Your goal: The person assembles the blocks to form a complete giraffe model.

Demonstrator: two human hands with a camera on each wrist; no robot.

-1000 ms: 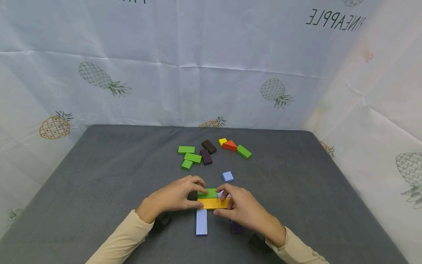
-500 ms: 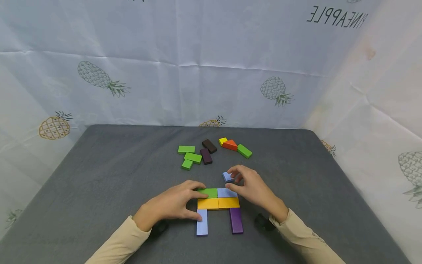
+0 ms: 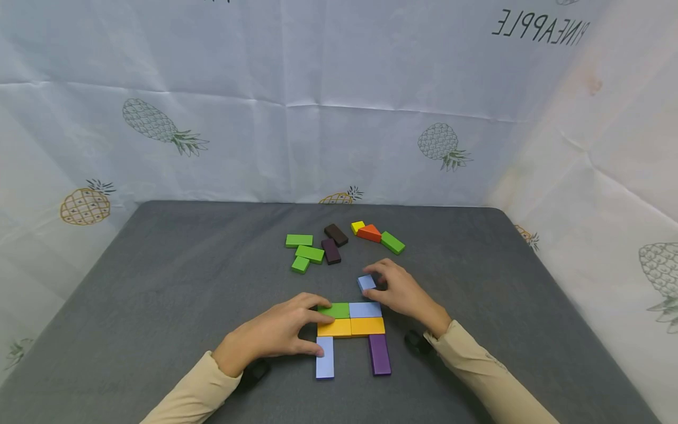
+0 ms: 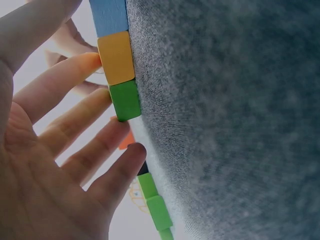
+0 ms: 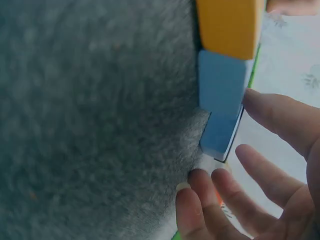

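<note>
Flat blocks lie joined on the grey table: a green block (image 3: 339, 310) beside a light blue one (image 3: 365, 310), with two yellow blocks (image 3: 368, 325) in front. A long light blue block (image 3: 325, 368) and a purple block (image 3: 379, 355) extend toward me from the yellow row. My left hand (image 3: 281, 327) rests with spread fingers at the left side, fingertips on the green and yellow blocks, thumb over the long light blue block. Behind the row, my right hand (image 3: 404, 290) pinches a small light blue block (image 3: 366, 282) between thumb and index finger, its other fingers bent.
Farther back lie several green blocks (image 3: 299, 240), a dark brown block (image 3: 336, 234) and a dark purple block (image 3: 331, 251). To their right are a yellow block (image 3: 358, 227), an orange-red triangle (image 3: 369, 233) and another green block (image 3: 392, 242). A pineapple-print cloth (image 3: 318, 147) hangs behind the table.
My right hand has left the joined blocks and moved back to the small light blue block. My left hand has shifted slightly toward me, its thumb off the yellow block.
</note>
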